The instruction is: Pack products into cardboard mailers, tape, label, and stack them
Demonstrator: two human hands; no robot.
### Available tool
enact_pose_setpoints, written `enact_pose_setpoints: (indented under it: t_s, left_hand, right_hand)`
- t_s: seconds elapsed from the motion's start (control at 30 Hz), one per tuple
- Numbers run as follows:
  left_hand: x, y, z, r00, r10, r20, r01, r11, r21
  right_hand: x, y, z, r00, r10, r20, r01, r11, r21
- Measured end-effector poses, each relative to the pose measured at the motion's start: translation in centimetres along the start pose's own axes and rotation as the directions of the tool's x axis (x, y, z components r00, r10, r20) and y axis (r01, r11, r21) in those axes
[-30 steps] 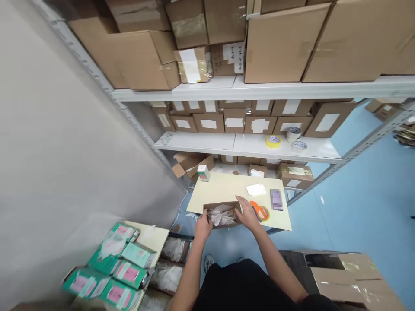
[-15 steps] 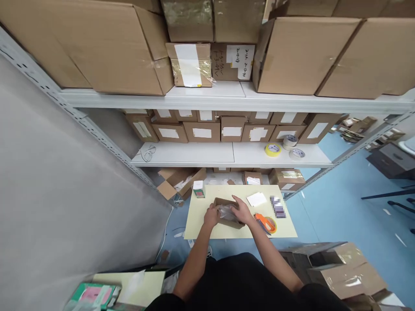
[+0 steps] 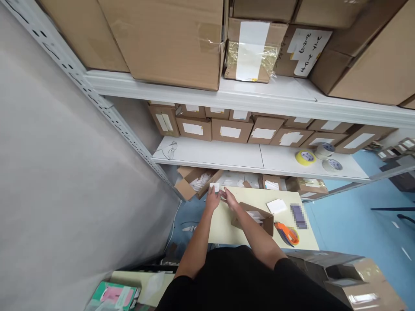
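Note:
A small white-topped box (image 3: 214,186) stands at the far left corner of the pale yellow table (image 3: 223,229). My left hand (image 3: 212,200) is closed around its near side and hides most of it. My right hand (image 3: 230,200) reaches to its right side with curled fingers at the box; the exact contact is hard to see. Under my right forearm sits an open cardboard box (image 3: 267,224), with clear plastic wrapping (image 3: 256,216) inside. No hand is on it.
White cards (image 3: 276,206), an orange tape dispenser (image 3: 287,233) and a yellow tape roll (image 3: 293,236) lie on the table's right. Tape rolls (image 3: 305,157) and labelled cartons (image 3: 230,131) stand on the shelf (image 3: 210,151) behind. An open carton (image 3: 197,181) lies beyond the table's left corner.
Both hands have left the open cardboard box and moved to the small box at the far left corner. The view has swung to the left.

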State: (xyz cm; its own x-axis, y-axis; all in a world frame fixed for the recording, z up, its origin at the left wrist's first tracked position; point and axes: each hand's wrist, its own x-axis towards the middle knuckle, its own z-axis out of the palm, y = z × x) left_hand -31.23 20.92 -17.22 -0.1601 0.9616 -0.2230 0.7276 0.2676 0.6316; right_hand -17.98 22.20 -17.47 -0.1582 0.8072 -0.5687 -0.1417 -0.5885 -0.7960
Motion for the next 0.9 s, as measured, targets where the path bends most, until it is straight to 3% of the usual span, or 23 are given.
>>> enact_pose_setpoints:
  t_s: [0.1,0.23,0.43,0.63,0.77,0.9]
  left_hand:
    - [0.8,-1.5,0.4,0.997,-0.046,-0.06,0.047,0.999,0.009]
    - [1.4,-2.8,0.9,0.977,0.021,-0.212,-0.03,0.999,-0.041]
    - [2.5,-2.2,0.3,0.959,-0.032,-0.28,-0.009,0.99,-0.143]
    - [0.8,-2.1,-1.9,0.939,-0.032,-0.342,-0.056,0.968,-0.244]
    - [-1.2,-1.1,-3.8,0.923,-0.065,-0.38,-0.076,0.936,-0.344]
    - [-3.9,2.0,-3.3,0.964,-0.036,-0.262,-0.109,0.849,-0.518]
  right_hand:
    - [0.2,0.6,1.3,0.995,0.066,0.069,-0.068,0.998,0.019]
    - [-0.3,0.4,1.2,0.998,0.044,0.043,-0.043,0.999,-0.029]
    - [-1.7,-0.2,-0.6,0.999,0.007,-0.039,-0.012,0.992,-0.124]
    - [-2.7,0.2,-2.8,0.99,-0.1,-0.097,0.074,0.968,-0.241]
    - [-3.6,0.1,-3.5,0.946,-0.201,-0.256,0.1,0.928,-0.359]
    - [-7.3,-0.4,-5.9,0.855,-0.405,-0.325,0.278,0.885,-0.373]
